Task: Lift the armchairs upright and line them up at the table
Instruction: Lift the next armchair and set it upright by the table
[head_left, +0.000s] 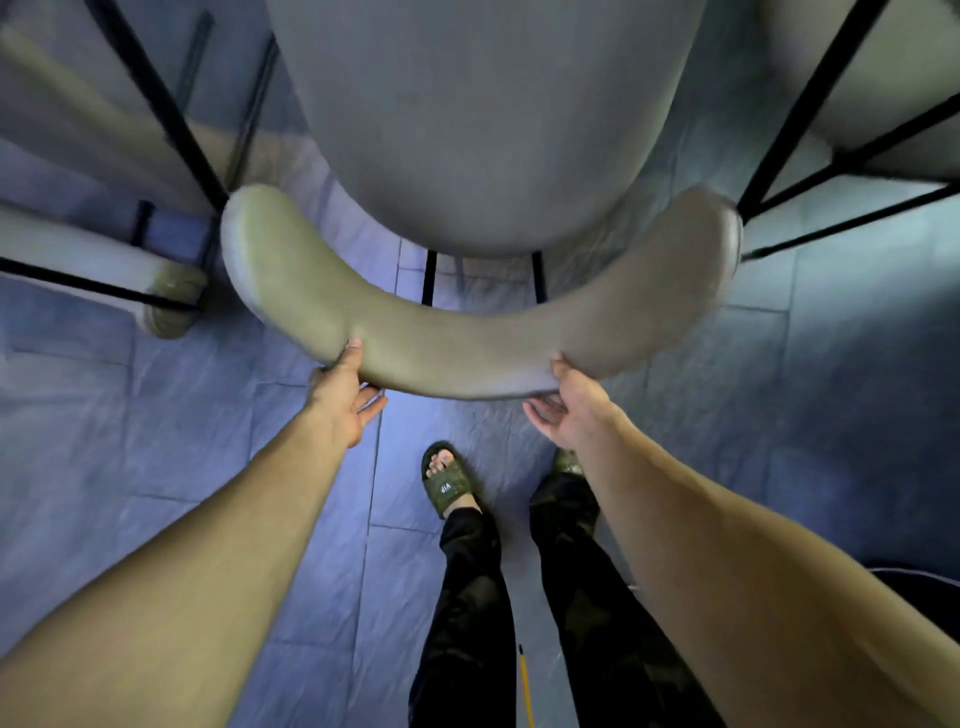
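Both hands grip the curved, olive-grey padded backrest (467, 353) of an upright armchair: left hand (340, 395) and right hand (569, 410), thumbs on top, fingers probably curled beneath. Its grey seat (488, 130) faces forward between black metal legs (156, 104) of neighbouring chairs.

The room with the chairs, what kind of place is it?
Probably a dining area indoors. A curved olive-green padded armchair back is held by the left hand and right hand, more black-legged chairs stand alongside, and the floor is grey stone tile.
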